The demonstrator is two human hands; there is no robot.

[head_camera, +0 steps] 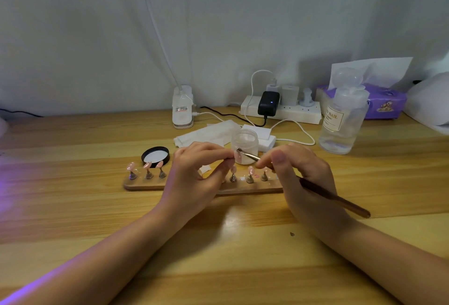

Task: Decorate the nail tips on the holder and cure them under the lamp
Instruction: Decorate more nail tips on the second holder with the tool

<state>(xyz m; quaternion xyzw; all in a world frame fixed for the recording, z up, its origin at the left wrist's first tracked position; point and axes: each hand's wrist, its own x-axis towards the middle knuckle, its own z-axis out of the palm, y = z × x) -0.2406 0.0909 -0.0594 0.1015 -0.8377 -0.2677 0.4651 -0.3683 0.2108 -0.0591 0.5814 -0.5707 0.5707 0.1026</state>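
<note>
Fingers of the left hand pinch a single pink nail tip and hold it up above the wooden holder, just in front of the small open jar. The right hand grips a brown-handled brush between curled fingers, with the metal ferrule and bristles reaching left so that the brush end touches the held tip. The holder lies flat on the desk beneath both hands; three pink tips stand on small stands at its left end, and three more stands with tips show between the hands, nearer its right end. A black jar lid lies upside down just behind the holder's left part. Behind the jar sit white wipes, a white power strip with plugs, a clear bottle with a label and a purple tissue pack. A white lamp base stands by the wall, and violet light falls on the desk's left edge.
</note>
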